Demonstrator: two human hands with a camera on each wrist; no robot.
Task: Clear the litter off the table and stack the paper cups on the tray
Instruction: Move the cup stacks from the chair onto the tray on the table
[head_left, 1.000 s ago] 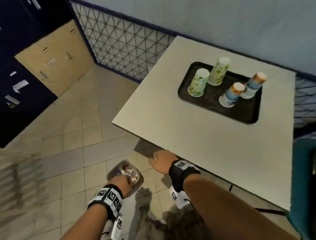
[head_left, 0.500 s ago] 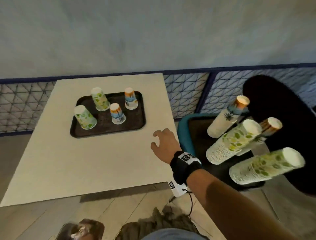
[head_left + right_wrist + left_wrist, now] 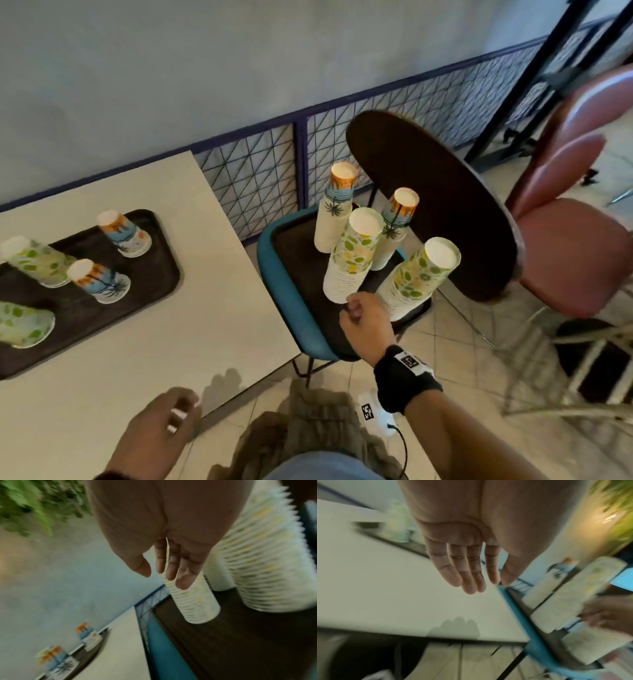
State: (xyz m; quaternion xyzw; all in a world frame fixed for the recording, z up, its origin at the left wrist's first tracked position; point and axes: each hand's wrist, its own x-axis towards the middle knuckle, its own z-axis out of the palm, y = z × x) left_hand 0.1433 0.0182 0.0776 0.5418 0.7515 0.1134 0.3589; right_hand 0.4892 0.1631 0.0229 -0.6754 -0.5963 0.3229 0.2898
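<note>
The pale table (image 3: 144,329) fills the lower left of the head view, its right edge running diagonally down to a near corner at centre bottom, with a narrow strip of tiled floor (image 3: 455,346) between that edge and the teal chair (image 3: 284,291) at centre frame. A dark round tabletop (image 3: 438,202) leans behind the chair at centre right, and a red chair (image 3: 575,219) sits at the far right, leaving little open floor there. The dark tray (image 3: 85,308) lies at the left edge of the frame on the table, well in from the table's right edge, carrying 4 short upturned paper cup stacks (image 3: 99,281). On the teal chair's dark seat stand 4 tall cup stacks (image 3: 352,253), 2 with green leaf print and 2 with palm and sunset print; no readable brand shows on any cup. The right hand (image 3: 368,325) is at the base of the nearest tall leaf-print stack, fingers curled in the head view, while the blurred right wrist view shows fingers (image 3: 171,566) lying along that stack, so a firm grasp cannot be told. The left hand (image 3: 154,435) hangs over the table's near corner at lower centre, fingers loose and extended, holding nothing. Square black-and-white marker tags (image 3: 409,360) sit on the right wristband.
</note>
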